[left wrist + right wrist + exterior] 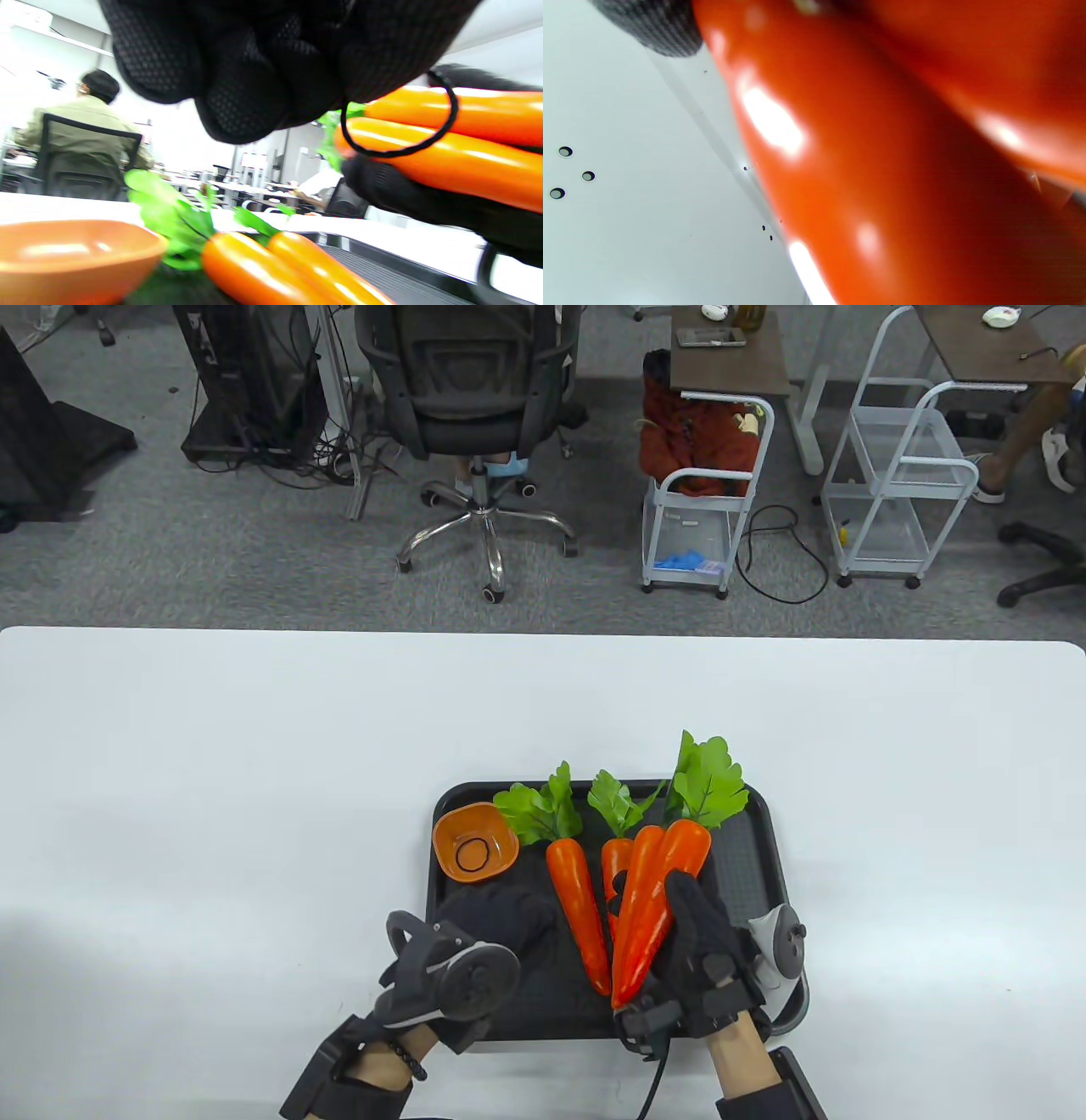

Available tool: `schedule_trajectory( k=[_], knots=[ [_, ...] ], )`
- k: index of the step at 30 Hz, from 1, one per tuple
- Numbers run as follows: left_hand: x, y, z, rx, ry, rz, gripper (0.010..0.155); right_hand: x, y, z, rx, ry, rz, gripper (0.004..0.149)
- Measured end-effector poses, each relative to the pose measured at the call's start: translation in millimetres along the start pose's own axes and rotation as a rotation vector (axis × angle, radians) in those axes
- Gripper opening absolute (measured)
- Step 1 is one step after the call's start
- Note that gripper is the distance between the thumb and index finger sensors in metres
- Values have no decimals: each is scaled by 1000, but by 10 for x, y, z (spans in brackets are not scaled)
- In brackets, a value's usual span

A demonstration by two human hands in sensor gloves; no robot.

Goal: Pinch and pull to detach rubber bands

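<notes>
My right hand (700,937) grips two orange carrots (653,891) held together, tips toward me, above the black tray (751,857). In the right wrist view the carrots (882,169) fill the frame. My left hand (509,916) is curled over the tray just left of them. In the left wrist view its fingers (263,76) pinch a black rubber band (398,153), whose loop hangs in front of the two held carrots (466,161). I cannot tell whether the band still goes around them. Another black band (473,854) lies in the orange bowl (502,833).
Two more carrots (579,903) with green leaves lie on the tray between my hands; they also show in the left wrist view (263,271) beside the bowl (72,254). The tray sits near the white table's front edge. An office chair and carts stand beyond the table.
</notes>
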State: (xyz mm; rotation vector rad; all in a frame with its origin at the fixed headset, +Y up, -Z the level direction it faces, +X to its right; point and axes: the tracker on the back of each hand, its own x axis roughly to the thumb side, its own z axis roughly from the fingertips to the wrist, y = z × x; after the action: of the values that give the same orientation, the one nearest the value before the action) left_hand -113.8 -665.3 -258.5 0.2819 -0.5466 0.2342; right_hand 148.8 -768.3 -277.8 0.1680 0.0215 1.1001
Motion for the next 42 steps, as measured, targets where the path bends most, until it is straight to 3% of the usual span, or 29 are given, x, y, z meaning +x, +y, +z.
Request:
schedule_trajectory(
  k=[5, 10, 23, 31, 42],
  knots=[
    [-293, 117, -260, -6, 106, -63, 37, 1, -8, 1, 12, 10, 16, 88],
    [-489, 97, -469, -53, 172, -120, 37, 17, -18, 2, 18, 7, 26, 89],
    [-803, -367, -802, -218, 328, -268, 37, 72, -72, -15, 28, 6, 33, 88],
    [-815, -692, -838, -296, 330, -472, 37, 107, -105, -14, 22, 1, 38, 88],
    [-712, -876, -861, -368, 258, -632, 35, 119, -113, -10, 25, -2, 49, 88]
  ],
)
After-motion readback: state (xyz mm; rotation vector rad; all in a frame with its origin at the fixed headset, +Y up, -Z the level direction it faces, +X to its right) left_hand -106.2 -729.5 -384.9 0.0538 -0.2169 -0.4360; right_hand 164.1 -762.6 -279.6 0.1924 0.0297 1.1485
